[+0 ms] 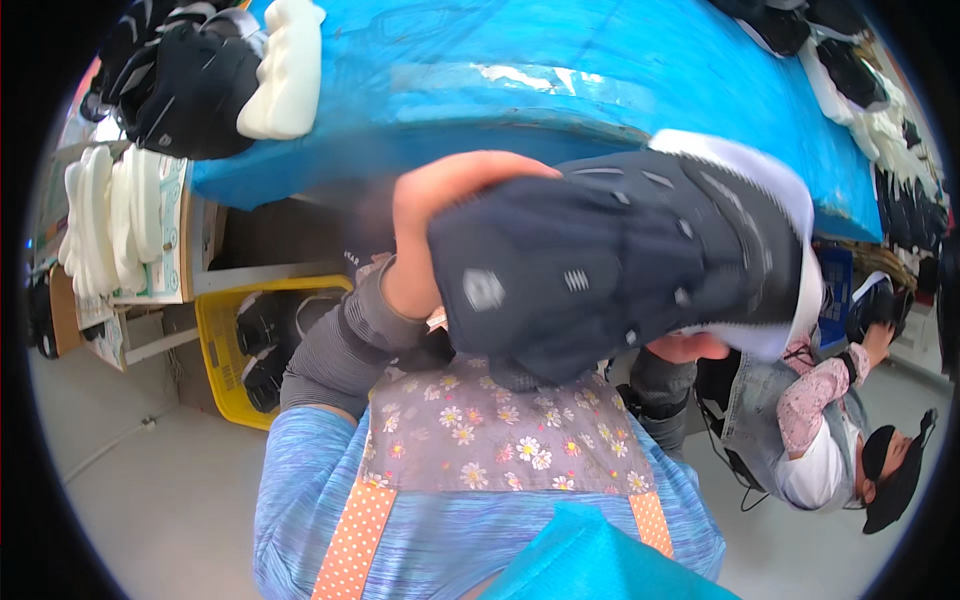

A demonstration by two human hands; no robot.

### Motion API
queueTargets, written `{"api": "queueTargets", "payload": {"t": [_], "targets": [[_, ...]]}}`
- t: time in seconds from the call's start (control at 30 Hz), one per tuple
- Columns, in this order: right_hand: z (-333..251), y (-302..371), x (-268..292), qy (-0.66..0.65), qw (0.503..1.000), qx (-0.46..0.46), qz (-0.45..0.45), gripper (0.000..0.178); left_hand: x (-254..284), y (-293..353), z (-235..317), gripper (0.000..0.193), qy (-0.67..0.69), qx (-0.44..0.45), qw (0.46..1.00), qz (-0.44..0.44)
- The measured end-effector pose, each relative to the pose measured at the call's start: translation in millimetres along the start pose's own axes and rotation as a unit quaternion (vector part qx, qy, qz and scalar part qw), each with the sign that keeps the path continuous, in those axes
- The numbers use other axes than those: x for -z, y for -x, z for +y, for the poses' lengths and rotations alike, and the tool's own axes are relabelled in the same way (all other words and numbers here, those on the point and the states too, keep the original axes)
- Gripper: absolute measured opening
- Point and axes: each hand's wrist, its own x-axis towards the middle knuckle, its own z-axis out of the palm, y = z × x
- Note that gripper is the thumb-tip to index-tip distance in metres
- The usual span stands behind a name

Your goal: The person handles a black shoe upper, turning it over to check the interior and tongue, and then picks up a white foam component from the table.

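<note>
A dark navy shoe upper (580, 260) with pale printed marks and a white piece (790, 190) along its right end is held up over my lap, slightly blurred. My left hand (420, 215) is closed around its left end, thumb along the top edge, the other fingers mostly hidden. Below the right end, part of my right hand (692, 347) shows. It grips the upper from underneath, and most of its fingers are covered by the upper.
A blue-covered table (450, 50) lies ahead, with black uppers (195, 95) and white foam soles (285, 70) at its left. More soles (110, 215) stand on a side shelf. A yellow basket (215, 350) holds dark shoe parts. A co-worker (830, 430) sits at the right, handling a dark shoe (870, 305).
</note>
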Motion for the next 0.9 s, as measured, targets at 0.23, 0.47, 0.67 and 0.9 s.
{"api": "queueTargets", "payload": {"t": [0.23, 0.47, 0.67, 0.9], "targets": [[-17.5, -49.5, -72.4, 0.22, 0.973, -0.011, -0.073, 0.034, -3.9, 4.7, -23.6, 0.034, 0.056, 0.13, 0.988, -0.054], [-33.8, -55.7, -126.8, 0.217, 0.966, 0.132, -0.039, 0.024, -29.6, 7.8, -33.0, 0.04, 0.201, 0.306, 0.929, 0.051], [-14.5, -67.2, -120.8, 0.117, 0.987, 0.1, -0.043, 0.03, -43.6, -3.6, -38.9, 0.044, 0.25, 0.352, 0.883, 0.186], [-16.4, -61.7, -122.4, 0.124, 0.983, -0.007, -0.134, 0.023, -27.4, 5.4, -72.4, 0.046, 0.169, 0.267, 0.934, 0.165]]}}
